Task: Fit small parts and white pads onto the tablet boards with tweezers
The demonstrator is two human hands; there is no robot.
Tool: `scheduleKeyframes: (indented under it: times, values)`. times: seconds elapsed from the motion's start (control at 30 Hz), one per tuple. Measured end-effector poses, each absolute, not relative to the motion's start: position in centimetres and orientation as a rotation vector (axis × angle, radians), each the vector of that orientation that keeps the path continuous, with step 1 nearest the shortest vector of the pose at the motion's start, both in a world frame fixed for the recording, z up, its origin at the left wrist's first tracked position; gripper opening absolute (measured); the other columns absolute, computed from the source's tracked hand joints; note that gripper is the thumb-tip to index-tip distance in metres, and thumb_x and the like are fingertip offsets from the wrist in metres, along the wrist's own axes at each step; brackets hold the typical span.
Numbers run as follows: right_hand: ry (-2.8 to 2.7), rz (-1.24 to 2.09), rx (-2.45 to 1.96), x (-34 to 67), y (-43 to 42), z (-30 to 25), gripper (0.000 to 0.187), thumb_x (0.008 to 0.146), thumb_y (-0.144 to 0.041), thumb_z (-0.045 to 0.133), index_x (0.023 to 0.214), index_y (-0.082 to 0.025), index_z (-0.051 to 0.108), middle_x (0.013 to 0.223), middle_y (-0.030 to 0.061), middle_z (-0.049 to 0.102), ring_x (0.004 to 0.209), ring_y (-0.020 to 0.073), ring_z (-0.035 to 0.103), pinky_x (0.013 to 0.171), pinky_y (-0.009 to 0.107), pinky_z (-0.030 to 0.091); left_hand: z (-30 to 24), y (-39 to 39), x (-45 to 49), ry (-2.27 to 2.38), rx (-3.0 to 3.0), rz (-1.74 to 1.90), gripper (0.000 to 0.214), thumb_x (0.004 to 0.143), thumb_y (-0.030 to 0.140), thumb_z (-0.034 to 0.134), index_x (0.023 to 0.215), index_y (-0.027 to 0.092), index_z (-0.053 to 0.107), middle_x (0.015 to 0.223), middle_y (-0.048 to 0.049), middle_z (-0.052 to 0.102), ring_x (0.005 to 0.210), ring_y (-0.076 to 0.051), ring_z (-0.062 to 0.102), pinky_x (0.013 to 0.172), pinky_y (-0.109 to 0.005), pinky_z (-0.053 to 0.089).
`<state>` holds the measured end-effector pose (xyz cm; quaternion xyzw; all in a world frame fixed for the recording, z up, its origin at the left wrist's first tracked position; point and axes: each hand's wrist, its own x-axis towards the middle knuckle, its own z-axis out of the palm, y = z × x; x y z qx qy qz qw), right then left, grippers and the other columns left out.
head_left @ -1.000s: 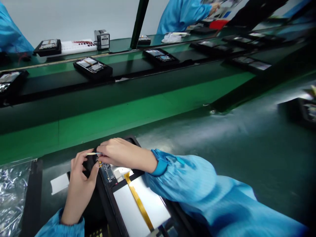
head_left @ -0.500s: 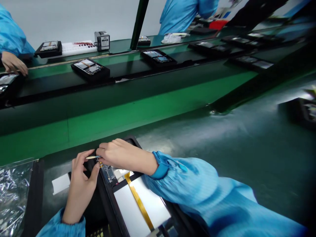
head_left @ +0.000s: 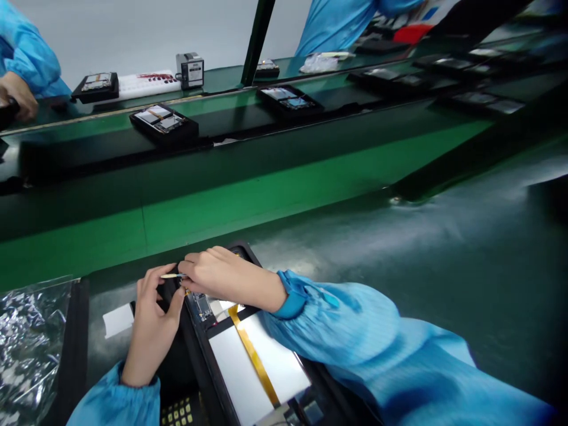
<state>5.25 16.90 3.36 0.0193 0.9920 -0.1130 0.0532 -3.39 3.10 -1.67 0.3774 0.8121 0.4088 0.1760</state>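
An opened tablet [head_left: 235,362] lies in a black tray-like holder [head_left: 191,340] in front of me. White battery cells, a gold ribbon strip [head_left: 255,361] and a circuit board [head_left: 202,307] show inside it. My right hand [head_left: 213,271] reaches across the board, its fingers closed on a thin stick [head_left: 171,276] with a cream-coloured end pointing left. At the tablet's upper left corner is my left hand [head_left: 153,319], thumb and index finger apart on either side of the stick. The right fingers hide the stick's other end and the spot being worked on.
A clear plastic bag [head_left: 33,343] and a white card [head_left: 118,321] lie to the left. Beyond the green divider [head_left: 222,201], several opened tablets [head_left: 164,124] sit in black holders. Across the line, a co-worker's hand [head_left: 18,94] shows at left, and another person's blue sleeve [head_left: 337,26] farther right.
The view has shifted slightly, moving most things a little to the right. Both my hands keep nearly the same pose at the tablet corner. The co-worker's hand at left has lifted.
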Motion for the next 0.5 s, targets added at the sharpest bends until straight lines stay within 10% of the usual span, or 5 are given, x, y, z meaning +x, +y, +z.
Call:
scheduleKeyframes:
  times: [0.5]
  values:
    - [3.069,-1.133,0.167,5.6,18.1,1.9,0.019,0.090,-0.022,0.055,0.073,-0.014,0.054,0.066,-0.0017,0.052,0.061,0.0110,0.047,0.058,0.024,0.031,2.2,-1.1,-4.4,2.181,0.991,1.105,0.037,0.084,0.047,0.048,0.114,0.029,0.059,0.120,-0.0042,0.061,0.108,-0.020,0.058,0.090,-0.033,0.047]
